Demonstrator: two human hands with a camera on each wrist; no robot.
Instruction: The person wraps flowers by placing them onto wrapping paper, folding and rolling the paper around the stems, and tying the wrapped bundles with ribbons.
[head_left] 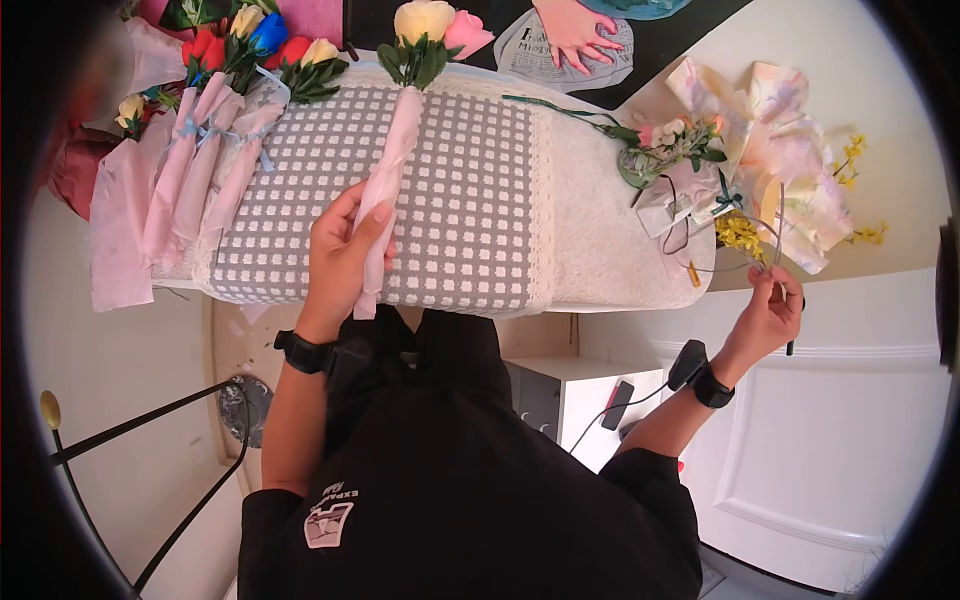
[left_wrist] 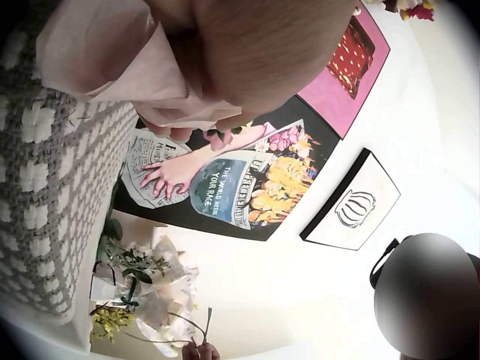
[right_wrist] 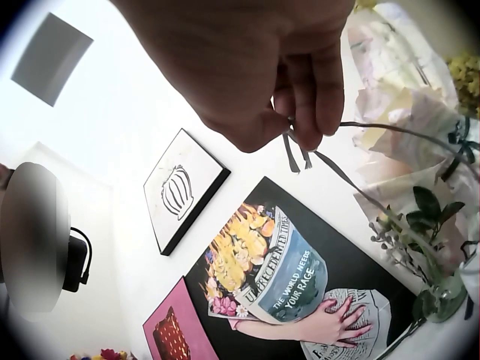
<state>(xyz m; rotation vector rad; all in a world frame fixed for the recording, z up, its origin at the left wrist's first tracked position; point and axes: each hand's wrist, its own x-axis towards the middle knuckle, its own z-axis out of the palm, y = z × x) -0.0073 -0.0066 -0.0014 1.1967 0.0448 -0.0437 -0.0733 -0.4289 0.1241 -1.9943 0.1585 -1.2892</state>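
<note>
My left hand (head_left: 338,250) grips a small bouquet by its stem, which is rolled in pale pink paper (head_left: 403,140). A cream rose (head_left: 424,22), a pink rose (head_left: 466,36) and green leaves top it, pointing away from me over the checked cloth (head_left: 470,200). In the left wrist view the pink paper (left_wrist: 112,56) fills the upper left. Out to the right, beyond the table's corner, my right hand (head_left: 770,315) pinches a thin grey ribbon (right_wrist: 397,131) between thumb and fingers. The ribbon loops away from the fingertips, and short ends hang below them in the right wrist view.
Several pink-wrapped bouquets (head_left: 190,180) with blue ribbons lie at the table's left. At its right stand a glass vase (head_left: 640,165) with flowers, a white box (head_left: 665,210), yellow flowers (head_left: 738,232) and a large paper-wrapped bouquet (head_left: 775,130). A white cabinet (head_left: 570,385) stands below.
</note>
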